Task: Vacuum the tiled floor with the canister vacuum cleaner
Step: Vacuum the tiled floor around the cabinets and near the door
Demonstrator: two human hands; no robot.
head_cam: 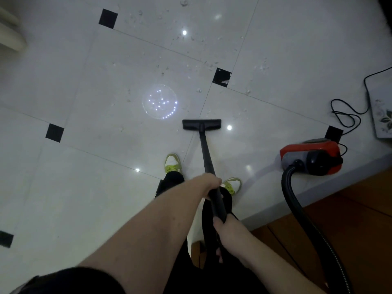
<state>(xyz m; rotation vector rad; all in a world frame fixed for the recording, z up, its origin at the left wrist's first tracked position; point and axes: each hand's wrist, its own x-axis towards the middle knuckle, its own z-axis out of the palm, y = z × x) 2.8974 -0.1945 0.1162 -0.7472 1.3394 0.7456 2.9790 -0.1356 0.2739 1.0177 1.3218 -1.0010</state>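
Hands hold the long black wand of the vacuum, one above the other. The left hand is higher up the wand, with its fingers wrapped round it. The right hand is lower, near the body, and it grips the end of the wand too. The wand slopes down to the flat black floor head, which sits on the pale tiled floor, just ahead of two shoes with bright yellow-green laces. Little bits of dirt lie all over the tiles past the floor head. The red and grey canister stands on the floor to the right, near a wooden edge. A thick black hose curls out of its front and runs down toward the person. A thin black cord loops on the floor behind the canister, next to a flowery mat
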